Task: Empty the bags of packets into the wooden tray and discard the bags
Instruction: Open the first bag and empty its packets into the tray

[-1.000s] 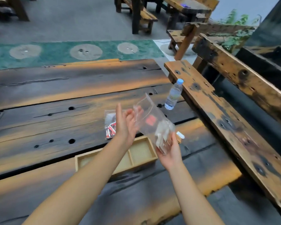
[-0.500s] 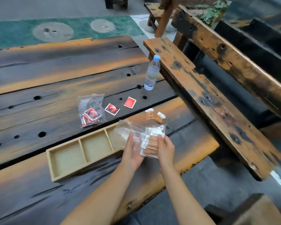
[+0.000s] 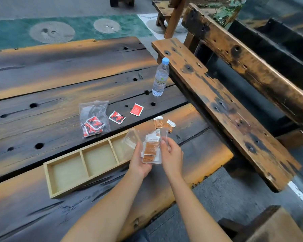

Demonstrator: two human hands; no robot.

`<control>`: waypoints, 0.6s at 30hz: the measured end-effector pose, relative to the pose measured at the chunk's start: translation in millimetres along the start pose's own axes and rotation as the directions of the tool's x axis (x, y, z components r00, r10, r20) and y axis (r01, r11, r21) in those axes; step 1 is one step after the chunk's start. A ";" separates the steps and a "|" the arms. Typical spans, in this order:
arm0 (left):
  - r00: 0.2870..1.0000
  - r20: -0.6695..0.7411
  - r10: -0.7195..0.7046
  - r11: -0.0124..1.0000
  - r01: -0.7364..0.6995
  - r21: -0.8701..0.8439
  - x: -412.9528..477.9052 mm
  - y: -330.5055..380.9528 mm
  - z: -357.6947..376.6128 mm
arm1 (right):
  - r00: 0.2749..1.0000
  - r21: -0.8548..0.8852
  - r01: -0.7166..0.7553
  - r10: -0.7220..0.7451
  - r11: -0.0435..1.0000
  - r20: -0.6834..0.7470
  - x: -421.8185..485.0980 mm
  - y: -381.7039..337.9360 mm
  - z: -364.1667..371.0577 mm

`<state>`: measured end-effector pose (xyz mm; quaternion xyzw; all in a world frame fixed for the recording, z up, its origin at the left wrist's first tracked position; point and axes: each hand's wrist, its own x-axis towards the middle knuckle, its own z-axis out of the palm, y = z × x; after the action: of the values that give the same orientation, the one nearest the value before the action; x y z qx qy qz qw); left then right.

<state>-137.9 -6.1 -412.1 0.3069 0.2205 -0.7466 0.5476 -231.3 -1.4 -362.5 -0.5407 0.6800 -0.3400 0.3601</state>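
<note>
Both hands work at the right end of the dark, weathered plank table (image 3: 59,81), close to its near right corner. The left hand (image 3: 138,163) cups a clear plastic bag of orange-and-white packets (image 3: 150,149) from below; the right hand (image 3: 171,154) pinches the bag's right edge with closed fingers. The bag's open mouth points away, over the right end of the long three-compartment wooden tray (image 3: 66,172), whose long axis runs diagonally from near-left to far-right. Its two visible compartments are bare. Behind it lies a second clear bag of red packets (image 3: 93,119), with two loose red packets (image 3: 117,117) beside it and two loose orange packets (image 3: 163,122) near the right edge. A clear water bottle (image 3: 160,79) stands upright at the right edge, beside the bench (image 3: 217,102).
</note>
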 end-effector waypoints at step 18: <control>0.994 0.101 0.046 0.995 -0.036 -0.096 -2.5 11.3 0.0 | 0.985 -0.161 0.165 -0.155 0.973 0.074 15.8 -40.8 13.5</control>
<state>-126.6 -7.8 -410.2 0.2465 0.2206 -0.7388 0.5872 -202.2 -25.4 -336.6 -0.6320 0.6490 -0.2933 0.3056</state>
